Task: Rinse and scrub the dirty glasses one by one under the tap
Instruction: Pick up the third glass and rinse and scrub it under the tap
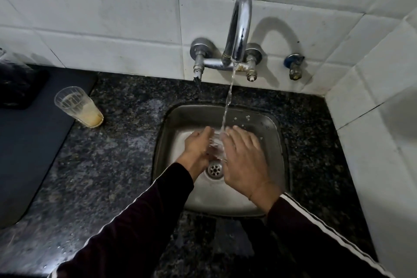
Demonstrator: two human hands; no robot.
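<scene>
Glass under wash: clear drinking glass (216, 145), where is it?

— Over the square stainless steel sink (274, 142), held between both hands, directly in the water stream (229, 99) from the curved chrome wall tap (239, 29). The glass is transparent and partly hidden, so its tilt is hard to read.

— Left hand (195, 148)?

— Its fingers (206, 131) curl round the left side of the glass, gripping it. Dark sleeve (144, 216) down to the wrist.

— Right hand (242, 160)?

— Back of the hand faces the camera. Its fingers lie nearly straight against the right side of the glass, pressing it; the stream lands just at their tips. The sleeve on that arm carries a white stripe (327, 230).

— Anything below the hands?

— Round metal drain (214, 169), in the sink floor just beneath the glass. Droplets on the rear sink wall.

— Other glasses?

— One tall ribbed clear glass with yellowish residue (77, 106), upright on the speckled dark granite counter (108, 165), well left of the sink, at the edge of a dark grey mat (33, 142).

— Background?

— White tiled wall (112, 29) behind; a small blue-collared valve (294, 66) to the right of the tap.
</scene>
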